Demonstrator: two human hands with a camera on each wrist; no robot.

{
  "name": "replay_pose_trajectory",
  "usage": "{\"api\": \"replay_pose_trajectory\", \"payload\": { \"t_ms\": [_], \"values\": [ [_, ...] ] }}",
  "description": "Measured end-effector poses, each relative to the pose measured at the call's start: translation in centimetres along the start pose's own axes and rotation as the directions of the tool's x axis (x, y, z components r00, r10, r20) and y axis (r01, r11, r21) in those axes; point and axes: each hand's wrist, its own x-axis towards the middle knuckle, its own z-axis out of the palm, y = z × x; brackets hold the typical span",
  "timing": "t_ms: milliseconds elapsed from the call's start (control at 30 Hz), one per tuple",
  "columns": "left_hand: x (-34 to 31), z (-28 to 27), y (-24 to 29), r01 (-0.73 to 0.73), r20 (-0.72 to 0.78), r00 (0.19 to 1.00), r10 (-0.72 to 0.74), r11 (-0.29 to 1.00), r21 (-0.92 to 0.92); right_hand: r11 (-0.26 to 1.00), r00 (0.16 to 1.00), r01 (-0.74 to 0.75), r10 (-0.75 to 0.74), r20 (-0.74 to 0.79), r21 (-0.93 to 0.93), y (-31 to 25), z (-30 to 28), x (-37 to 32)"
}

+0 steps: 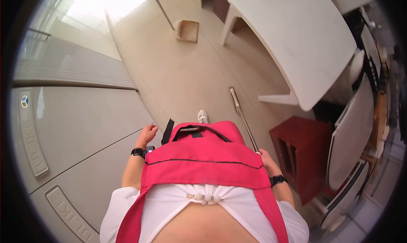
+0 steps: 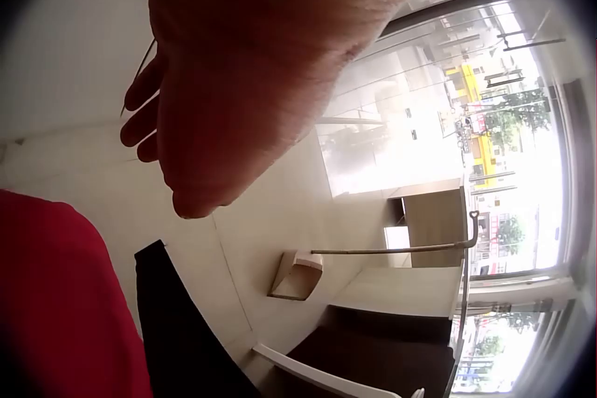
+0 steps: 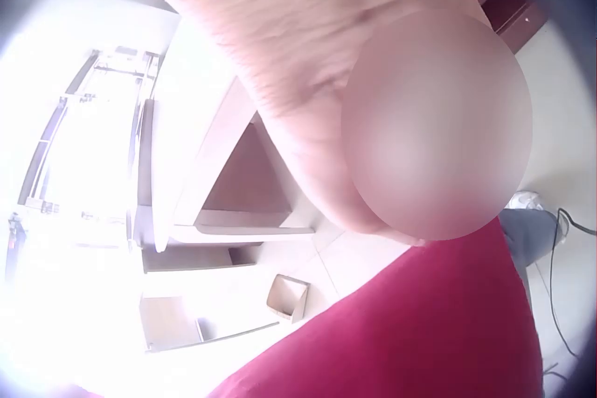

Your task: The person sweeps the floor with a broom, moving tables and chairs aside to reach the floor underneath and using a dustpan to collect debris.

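Note:
I stand in a red apron (image 1: pixel 203 158) over a white shirt. My left hand (image 1: pixel 146 133) hangs beside a large grey appliance door (image 1: pixel 76 128), fingers loosely curled and holding nothing; the left wrist view shows its fingers (image 2: pixel 140 123) against that pale surface. My right hand (image 1: pixel 265 159), partly hidden by the apron, grips the top of a long thin stick (image 1: pixel 242 115) that slants down to the tiled floor ahead. In the right wrist view that hand is too close and blurred to read.
A white plastic table (image 1: pixel 296 39) stands ahead on the right, with a dark red stool (image 1: pixel 301 154) beside my right arm. Folded white panels (image 1: pixel 352 137) lean at the far right. A small beige box (image 1: pixel 186 31) sits on the floor (image 1: pixel 182 77).

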Motion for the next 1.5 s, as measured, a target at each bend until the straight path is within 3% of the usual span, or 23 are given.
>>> {"api": "replay_pose_trajectory", "payload": {
  "t_ms": [33,133,200,300,367,467,533,567,633,700,833,900,1000,1167,1233,1300,1433,1500],
  "values": [
    [-0.2,-0.5,-0.7,-0.018,-0.034,0.999,0.021,0.997,0.074,0.999,1.000,0.001,-0.001,-0.004,0.032,-1.2,-0.2,0.2],
    [-0.4,-1.9,0.2,0.072,-0.043,0.996,-0.077,0.993,-0.097,0.993,0.988,0.095,-0.086,-0.128,0.069,-5.7,1.3,2.5],
    [0.3,-2.9,1.4,0.079,-0.057,0.995,-0.086,0.990,-0.114,0.985,0.991,0.075,-0.091,-0.102,-0.154,-10.0,1.8,5.1],
    [2.4,-5.3,5.3,-0.093,-0.044,0.994,0.096,0.994,0.056,0.890,0.981,0.087,-0.154,-0.115,-0.448,-14.4,3.5,8.0],
    [4.3,-7.2,8.7,-0.184,-0.033,0.982,0.185,0.982,0.031,0.817,0.980,0.109,-0.183,-0.076,-0.566,-15.7,4.6,9.4],
    [8.1,-12.4,13.9,-0.268,-0.004,0.963,0.269,0.961,0.073,0.884,0.999,-0.004,-0.015,-0.037,-0.467,-18.9,4.2,9.2],
    [11.1,-16.1,17.4,-0.284,-0.020,0.957,0.288,0.951,0.127,0.890,0.998,0.044,-0.054,-0.010,-0.454,-21.5,3.9,6.6],
    [12.6,-18.2,19.3,-0.278,-0.053,0.956,0.289,0.948,0.157,0.868,0.988,0.136,-0.154,0.003,-0.477,-23.6,3.5,4.0],
    [15.6,-21.1,22.6,-0.297,-0.137,0.932,0.335,0.924,0.243,0.845,0.985,0.147,-0.174,-0.005,-0.514,-24.4,3.3,3.6],
    [18.6,-23.6,26.5,-0.332,-0.238,0.872,0.428,0.873,0.356,0.848,0.999,0.019,-0.042,-0.032,-0.530,-23.5,3.0,6.2],
    [23.1,-27.1,34.5,-0.346,-0.189,0.813,0.551,0.717,0.605,0.819,0.995,-0.081,0.096,-0.003,-0.568,-21.8,3.2,10.1],
    [25.8,-28.3,38.3,-0.286,-0.245,0.769,0.591,0.661,0.694,0.753,0.994,-0.074,0.112,0.016,-0.654,-21.3,4.3,13.1],
    [29.7,-30.9,42.4,-0.250,-0.291,0.714,0.637,0.620,0.744,0.775,0.983,-0.152,0.183,-0.013,-0.614,-25.9,5.2,11.6],
    [36.2,-35.4,49.1,-0.122,-0.355,0.685,0.637,0.580,0.806,0.791,0.974,-0.228,0.183,-0.135,-0.567,-25.5,7.4,11.4],
    [39.7,-37.8,50.9,-0.028,-0.368,0.746,0.555,0.578,0.816,0.793,0.955,-0.297,0.263,-0.141,-0.531,-30.1,8.5,9.9],
    [42.6,-39.8,52.7,0.030,-0.335,0.812,0.478,0.538,0.842,0.840,0.933,-0.348,0.269,-0.238,-0.417,-31.3,11.9,9.4],
    [49.0,-42.9,53.4,-0.076,-0.137,0.872,0.470,0.408,0.910,0.907,0.877,-0.392,0.318,-0.359,-0.155,-33.8,21.7,9.2],
    [52.7,-44.0,53.6,-0.219,0.024,0.917,0.399,0.451,0.865,0.923,0.831,-0.383,0.354,-0.428,0.020,-34.3,27.9,10.5]
  ]
}}
